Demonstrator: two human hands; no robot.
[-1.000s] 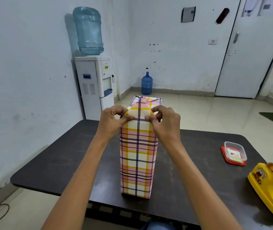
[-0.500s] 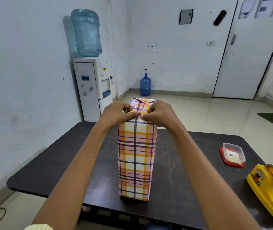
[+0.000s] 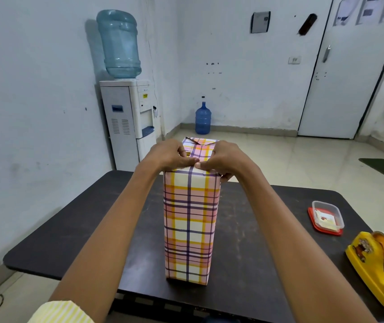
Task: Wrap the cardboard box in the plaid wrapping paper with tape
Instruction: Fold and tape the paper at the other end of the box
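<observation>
as we fold, hands: left hand [image 3: 167, 157] and right hand [image 3: 228, 159], fingers curled on plaid paper [image 3: 200, 149].
box [image 3: 189, 229]: likely light, stiff; grip top edges.

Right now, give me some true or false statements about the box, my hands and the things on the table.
1. The wrapped box stands upright on the table. True.
2. The left hand and right hand grip the plaid paper folded over its top. True.
3. The yellow tape dispenser sits at the table's left end. False: it sits at the right end.
4. The clear container lies on top of the dispenser. False: it lies apart, farther back.
</observation>
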